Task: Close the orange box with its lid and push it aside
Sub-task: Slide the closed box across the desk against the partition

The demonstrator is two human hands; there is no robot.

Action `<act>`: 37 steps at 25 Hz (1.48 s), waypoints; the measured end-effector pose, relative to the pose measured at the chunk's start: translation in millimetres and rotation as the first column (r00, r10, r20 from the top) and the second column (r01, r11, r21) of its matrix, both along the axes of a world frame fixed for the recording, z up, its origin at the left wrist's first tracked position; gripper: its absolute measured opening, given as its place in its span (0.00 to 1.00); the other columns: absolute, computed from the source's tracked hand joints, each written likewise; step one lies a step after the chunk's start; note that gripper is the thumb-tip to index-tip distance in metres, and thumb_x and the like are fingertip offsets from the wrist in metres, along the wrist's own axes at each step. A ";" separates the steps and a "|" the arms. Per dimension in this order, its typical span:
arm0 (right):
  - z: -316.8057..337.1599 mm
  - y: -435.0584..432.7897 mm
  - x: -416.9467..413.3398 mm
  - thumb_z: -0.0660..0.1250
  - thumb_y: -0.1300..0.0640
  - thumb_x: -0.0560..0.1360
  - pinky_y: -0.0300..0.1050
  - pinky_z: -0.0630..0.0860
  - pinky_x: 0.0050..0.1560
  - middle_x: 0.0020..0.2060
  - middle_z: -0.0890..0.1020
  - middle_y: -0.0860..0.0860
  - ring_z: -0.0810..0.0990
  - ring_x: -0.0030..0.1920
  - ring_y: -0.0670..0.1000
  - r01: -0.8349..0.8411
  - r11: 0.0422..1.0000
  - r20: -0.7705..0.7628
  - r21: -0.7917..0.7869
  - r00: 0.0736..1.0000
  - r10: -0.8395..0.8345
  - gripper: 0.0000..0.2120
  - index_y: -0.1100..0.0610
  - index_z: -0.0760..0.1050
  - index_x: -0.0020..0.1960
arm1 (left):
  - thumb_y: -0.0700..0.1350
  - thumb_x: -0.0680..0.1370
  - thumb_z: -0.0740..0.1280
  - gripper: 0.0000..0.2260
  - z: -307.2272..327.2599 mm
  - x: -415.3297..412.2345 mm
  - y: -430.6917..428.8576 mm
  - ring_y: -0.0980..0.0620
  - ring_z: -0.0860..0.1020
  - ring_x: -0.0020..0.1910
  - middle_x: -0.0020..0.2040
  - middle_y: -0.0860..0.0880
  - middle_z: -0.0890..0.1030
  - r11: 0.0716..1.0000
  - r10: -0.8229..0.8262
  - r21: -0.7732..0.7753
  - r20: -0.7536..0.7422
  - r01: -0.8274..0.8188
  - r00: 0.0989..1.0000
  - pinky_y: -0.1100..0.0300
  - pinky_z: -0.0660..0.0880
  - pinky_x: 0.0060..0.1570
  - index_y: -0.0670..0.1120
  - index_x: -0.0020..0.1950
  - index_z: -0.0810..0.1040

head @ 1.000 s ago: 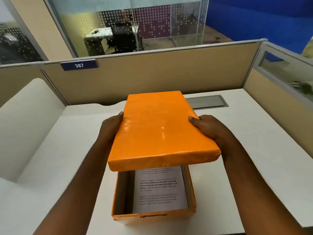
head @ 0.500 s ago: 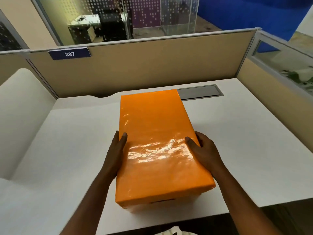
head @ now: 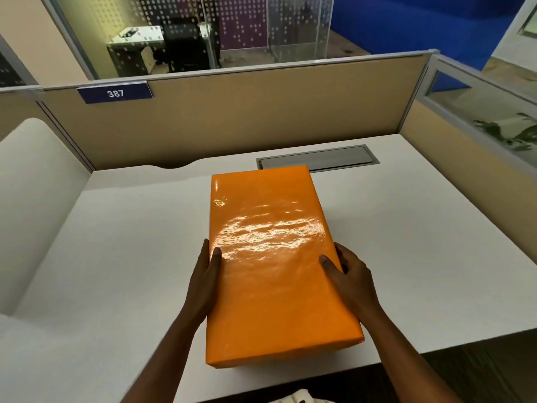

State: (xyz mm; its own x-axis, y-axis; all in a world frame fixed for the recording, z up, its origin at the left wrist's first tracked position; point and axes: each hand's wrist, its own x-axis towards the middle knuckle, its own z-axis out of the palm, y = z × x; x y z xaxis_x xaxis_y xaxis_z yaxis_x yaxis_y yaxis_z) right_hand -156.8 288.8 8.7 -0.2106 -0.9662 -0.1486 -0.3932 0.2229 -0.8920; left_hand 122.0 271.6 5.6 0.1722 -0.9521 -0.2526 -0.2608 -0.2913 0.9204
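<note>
Seating lid [head: 267, 242] fully over orange box [head: 279, 344], no longer holding it raised as a second ago. Clamping near half of both long sides: left hand [head: 203, 283] thumb on top, fingers flat along wall; right hand [head: 350, 282] thumb on top, fingers curling round edge. Sitting at desk [head: 116, 257] front edge, running long axis away toward cable hatch [head: 316, 158], so likely needing a sideways shove, both hands equally near.

Head camera: looks forward, downward, close above desk [head: 122, 257].
</note>
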 end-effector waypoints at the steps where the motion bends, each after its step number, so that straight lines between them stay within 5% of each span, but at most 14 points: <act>1: -0.3 -2.0 0.1 0.59 0.35 0.66 0.51 0.73 0.55 0.62 0.78 0.51 0.79 0.57 0.55 0.004 1.000 -0.005 0.000 1.000 -0.004 0.34 0.49 0.67 0.68 | 0.65 0.75 0.51 0.31 0.8 0.1 -2.2 0.43 0.67 0.72 0.77 0.50 0.62 1.000 0.001 -0.003 -0.006 -0.001 1.000 0.37 0.64 0.68 0.58 0.76 0.53; 14: -12.3 -25.8 -1.0 0.62 0.42 0.74 0.49 0.74 0.55 0.60 0.80 0.52 0.79 0.54 0.55 -0.004 1.000 -0.093 0.016 0.996 0.006 0.22 0.50 0.71 0.66 | 0.58 0.79 0.55 0.27 -7.7 3.6 -21.8 0.41 0.74 0.65 0.74 0.46 0.67 0.999 -0.027 0.027 -0.032 0.027 0.999 0.40 0.71 0.64 0.53 0.76 0.55; 19: -17.3 -28.0 -1.1 0.62 0.42 0.75 0.44 0.72 0.51 0.58 0.80 0.52 0.76 0.47 0.49 -0.022 0.999 -0.117 0.027 0.993 0.025 0.21 0.50 0.72 0.65 | 0.59 0.78 0.55 0.28 -13.3 2.0 -21.4 0.43 0.76 0.63 0.73 0.47 0.69 0.999 -0.020 0.027 -0.028 0.021 0.999 0.49 0.74 0.57 0.53 0.76 0.56; 37: -28.2 -30.1 1.4 0.59 0.42 0.76 0.53 0.78 0.53 0.59 0.80 0.54 0.81 0.53 0.56 -0.018 0.997 -0.011 0.078 1.000 0.019 0.23 0.52 0.71 0.67 | 0.58 0.79 0.55 0.27 -27.8 -3.5 -24.4 0.42 0.74 0.65 0.73 0.46 0.69 0.999 0.031 0.015 0.047 -0.032 0.998 0.43 0.71 0.64 0.53 0.76 0.56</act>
State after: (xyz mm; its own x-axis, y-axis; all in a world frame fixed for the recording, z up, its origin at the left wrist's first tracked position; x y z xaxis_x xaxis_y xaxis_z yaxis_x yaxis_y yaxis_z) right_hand -155.4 258.7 -19.5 -0.1951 -0.9555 -0.2214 -0.4085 0.2844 -0.8673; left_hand 118.5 247.2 -22.2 0.2142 -0.9421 -0.2580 -0.2939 -0.3140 0.9028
